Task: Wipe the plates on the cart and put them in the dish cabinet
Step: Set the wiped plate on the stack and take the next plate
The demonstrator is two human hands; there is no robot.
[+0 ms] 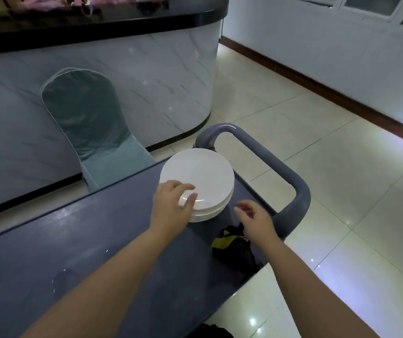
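Stack of white plates (205,174) sits on the cart (86,240), far right end of its dark top, right by the grey handle (280,167). Left hand (171,203) is on the near-left side of the stack, gripping the top plate (210,167): fingers (185,187) curl over its face, thumb vs. the rim, so it's a pinch on that edge. Can't tell if the plate is lifted off the ones below.

Right hand (254,220) hovers over the cart just right of the stack, not touching it. Its fingers (243,206) are loosely bent and a bit spread, w/ nothing in them. Directly under that wrist lies a crumpled dark cloth (234,250) w/ yellow trim, at the cart's right edge, near the handle's near post, apart from the plates.

Beyond the cart on the left: a chair (90,118) in a teal cover, backed up vs. a marble-look bar (146,81) w/ a black top. Pale glossy tile floor (317,142) runs off to the right.
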